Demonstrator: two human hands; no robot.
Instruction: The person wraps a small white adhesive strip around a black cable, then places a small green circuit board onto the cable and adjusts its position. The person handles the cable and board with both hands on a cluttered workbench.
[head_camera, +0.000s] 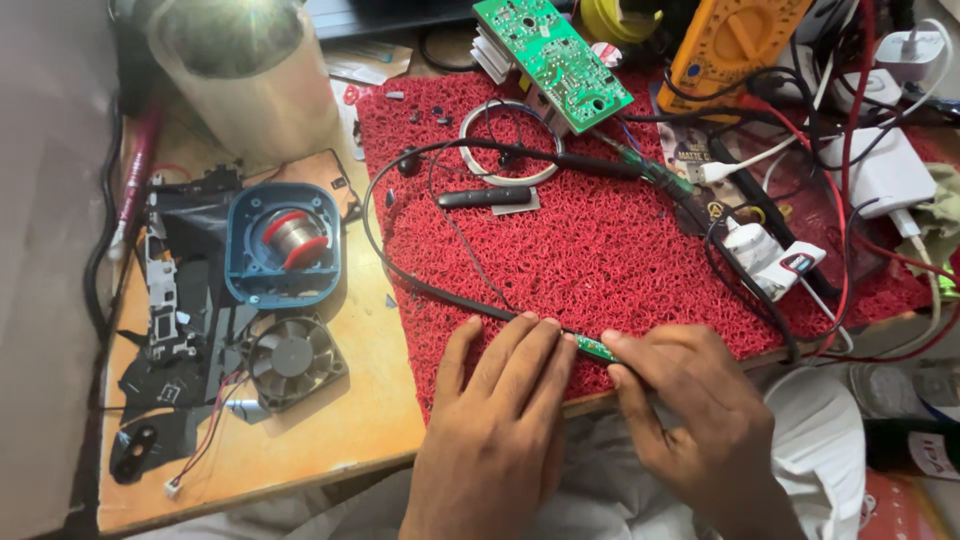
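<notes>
- Head view: the left hand (495, 420) is lying flat on the red mat (620, 250), its fingers (525, 345) stretched out and pressing down on the black neckband earphone (440, 290) rather than curling round it.
- The right hand (680, 400) is pinching, fingers closed, on the small green circuit strip (596, 349) that is sticking out of the neckband's end.
- The strip is lying between the two hands at the mat's near edge, its long axis running left to right, slightly downward to the right; the right hand is touching it, the left is just beside it.
- The neckband is looping away up the mat towards a green circuit board (552, 60).
- A small fan (295, 362) and a blue speaker housing (283, 243) are resting on the desk (350, 420) to the left, well apart.
</notes>
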